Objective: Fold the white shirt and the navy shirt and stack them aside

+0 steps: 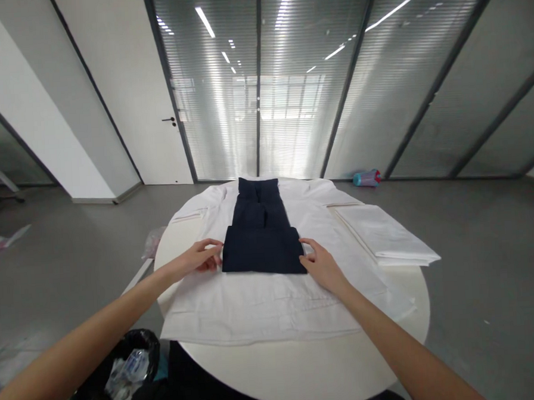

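A dark navy garment (pixel 263 248) lies in a long narrow strip down the middle of a white shirt (pixel 255 311), its near end folded over into a flat, wider band. At the left edge of that band, my left hand (pixel 202 255) has its fingertips closed on the cloth. My right hand (pixel 319 264) pinches the opposite edge between thumb and fingers. The white shirt is spread flat under the navy garment, its sleeves out to both sides.
The round white table (pixel 303 371) carries a folded white cloth (pixel 385 232) that overhangs its right edge. Below left stands a bin with a black liner (pixel 144 344), holding clear plastic. A blue and red packet (pixel 367 178) is on the floor by the glass wall.
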`<state>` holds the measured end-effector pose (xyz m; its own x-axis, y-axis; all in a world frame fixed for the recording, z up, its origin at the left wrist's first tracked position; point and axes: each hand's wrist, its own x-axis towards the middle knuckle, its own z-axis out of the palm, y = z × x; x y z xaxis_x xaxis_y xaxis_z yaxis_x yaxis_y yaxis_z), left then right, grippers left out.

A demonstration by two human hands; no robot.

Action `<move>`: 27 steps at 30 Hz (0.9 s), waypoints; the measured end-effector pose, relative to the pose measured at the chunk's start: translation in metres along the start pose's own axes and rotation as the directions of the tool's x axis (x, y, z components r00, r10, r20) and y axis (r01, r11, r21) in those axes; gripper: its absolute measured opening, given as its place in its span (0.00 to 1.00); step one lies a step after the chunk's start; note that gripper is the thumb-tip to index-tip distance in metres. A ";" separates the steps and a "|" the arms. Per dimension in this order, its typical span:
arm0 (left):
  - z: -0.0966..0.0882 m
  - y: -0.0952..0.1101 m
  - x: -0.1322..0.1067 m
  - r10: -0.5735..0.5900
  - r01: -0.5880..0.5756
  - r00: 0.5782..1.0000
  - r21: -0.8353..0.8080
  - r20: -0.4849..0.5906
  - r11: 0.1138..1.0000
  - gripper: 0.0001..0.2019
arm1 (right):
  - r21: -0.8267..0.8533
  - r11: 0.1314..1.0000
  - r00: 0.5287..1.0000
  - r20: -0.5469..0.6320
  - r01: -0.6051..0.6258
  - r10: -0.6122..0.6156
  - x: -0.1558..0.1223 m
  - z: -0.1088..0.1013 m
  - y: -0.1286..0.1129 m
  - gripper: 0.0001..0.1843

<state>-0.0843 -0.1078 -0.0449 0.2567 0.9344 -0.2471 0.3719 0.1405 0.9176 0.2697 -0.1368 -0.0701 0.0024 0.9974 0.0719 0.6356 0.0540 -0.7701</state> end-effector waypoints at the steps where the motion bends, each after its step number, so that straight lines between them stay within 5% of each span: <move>1: 0.002 -0.003 -0.006 0.020 -0.019 0.999 -0.027 0.032 0.999 0.33 | -0.003 1.000 1.000 0.002 -0.004 0.004 0.000 0.001 0.000 0.27; 6: 0.017 -0.007 -0.014 0.112 -0.111 0.994 -0.031 0.013 0.993 0.41 | -0.026 1.000 1.000 -0.003 -0.001 0.001 0.000 0.003 0.001 0.25; 11: 0.029 -0.013 -0.005 0.241 -0.241 0.971 -0.042 -0.011 0.970 0.37 | -0.068 0.998 1.000 -0.022 0.000 -0.002 0.000 0.005 0.002 0.24; 15: 0.038 -0.014 0.002 0.378 -0.390 0.919 -0.108 -0.115 0.914 0.29 | -0.082 0.996 0.999 -0.045 0.016 -0.020 0.000 0.006 0.005 0.23; 19: 0.043 -0.012 0.001 0.520 -0.523 0.830 0.043 -0.201 0.851 0.19 | -0.076 0.997 0.998 -0.061 0.027 -0.032 0.000 0.008 0.008 0.24; 27: 0.041 -0.012 -0.010 0.654 -0.583 0.720 0.311 -0.230 0.751 0.11 | -0.128 0.992 0.997 -0.068 0.014 -0.023 0.002 0.010 0.008 0.22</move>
<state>-0.0545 -0.1327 -0.0663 0.2235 0.8403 0.4939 0.4071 -0.5409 0.7360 0.2672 -0.1340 -0.0823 0.0402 0.9904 0.1324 0.7291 0.0615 -0.6817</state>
